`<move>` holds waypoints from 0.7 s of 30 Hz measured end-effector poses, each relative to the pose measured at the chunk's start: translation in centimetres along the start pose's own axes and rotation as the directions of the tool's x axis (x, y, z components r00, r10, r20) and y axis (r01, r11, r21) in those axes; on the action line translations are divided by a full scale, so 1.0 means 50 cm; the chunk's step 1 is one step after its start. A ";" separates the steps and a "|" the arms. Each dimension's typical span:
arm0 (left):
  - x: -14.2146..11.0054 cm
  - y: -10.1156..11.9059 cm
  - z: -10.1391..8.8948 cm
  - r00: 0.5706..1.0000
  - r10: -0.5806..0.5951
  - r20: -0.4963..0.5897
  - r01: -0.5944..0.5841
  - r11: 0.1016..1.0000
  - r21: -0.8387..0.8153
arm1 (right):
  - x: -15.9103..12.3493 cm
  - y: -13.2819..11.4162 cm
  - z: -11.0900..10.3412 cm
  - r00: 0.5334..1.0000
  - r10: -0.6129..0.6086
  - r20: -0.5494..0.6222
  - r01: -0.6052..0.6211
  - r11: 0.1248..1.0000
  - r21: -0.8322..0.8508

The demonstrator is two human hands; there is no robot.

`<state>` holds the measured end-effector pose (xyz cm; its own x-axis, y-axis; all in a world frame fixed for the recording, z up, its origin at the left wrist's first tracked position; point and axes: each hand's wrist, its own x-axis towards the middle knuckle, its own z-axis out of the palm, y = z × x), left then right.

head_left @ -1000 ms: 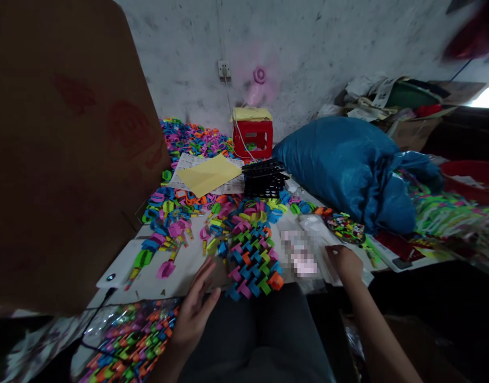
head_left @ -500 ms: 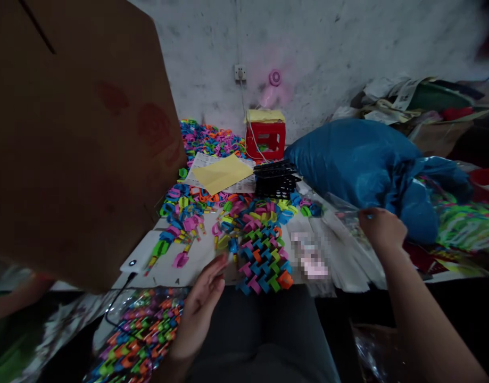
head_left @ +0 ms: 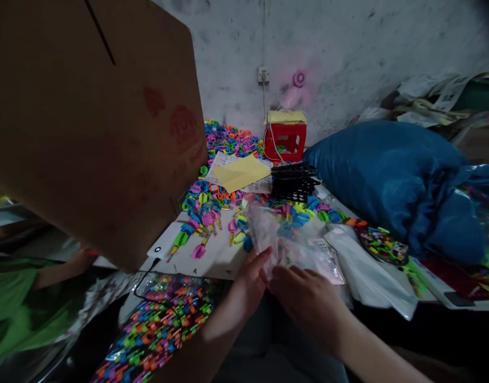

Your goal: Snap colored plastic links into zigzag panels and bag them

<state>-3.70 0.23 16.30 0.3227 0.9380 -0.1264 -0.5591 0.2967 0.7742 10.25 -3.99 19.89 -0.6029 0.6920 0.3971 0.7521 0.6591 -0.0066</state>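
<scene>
A clear plastic bag [head_left: 264, 226], blurred by motion, stands up in front of me at the table's near edge. My left hand [head_left: 248, 282] is closed on its lower left side. With fingers curled, my right hand [head_left: 306, 295] grips the same bag from the right. Through and behind the film lie colourful plastic pieces, and the interlocked block of them is mostly hidden. Right of my right hand, a stack of flat clear bags [head_left: 367, 268] lies on the table. Left of the bag are small coloured pieces with short pencil-like sticks [head_left: 198, 250].
A large cardboard box [head_left: 148, 159] blocks the left side. Filled bags of coloured pieces [head_left: 156, 330] sit lower left. Behind are yellow paper [head_left: 242, 173], black racks [head_left: 294, 183], a red stool [head_left: 284, 142] and a pink fan [head_left: 299, 80]. A blue sack [head_left: 391, 170] bulges right. A co-worker's green sleeve [head_left: 24, 303] shows left.
My right hand has come from the bag stack at right to the middle, bringing a plastic bag. My left hand has closed on it. The view has turned right.
</scene>
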 end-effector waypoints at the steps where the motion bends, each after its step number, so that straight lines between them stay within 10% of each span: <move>1: 0.001 0.000 -0.007 0.999 -0.015 -0.031 0.014 1.000 -0.026 | -0.003 -0.010 0.014 0.999 -0.012 0.037 0.010 0.999 0.040; 11: -0.017 -0.020 -0.093 0.991 0.027 0.134 -0.032 0.999 0.037 | 0.000 0.121 0.055 0.919 0.382 -0.099 -0.287 0.819 0.496; 18: -0.006 -0.014 -0.150 0.996 0.020 0.092 -0.026 0.997 0.070 | 0.017 0.200 0.107 0.848 0.454 0.271 -0.430 0.291 0.855; 21: -0.005 -0.011 -0.165 0.991 0.043 0.129 -0.051 0.997 0.058 | 0.024 0.216 0.088 0.828 0.433 0.357 -0.487 0.239 0.840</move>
<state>-9.80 1.31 10.78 0.3944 0.9189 -0.0115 -0.5295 0.2375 0.8144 16.47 5.29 16.24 -0.2688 0.9632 -0.0015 0.2498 0.0682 -0.9659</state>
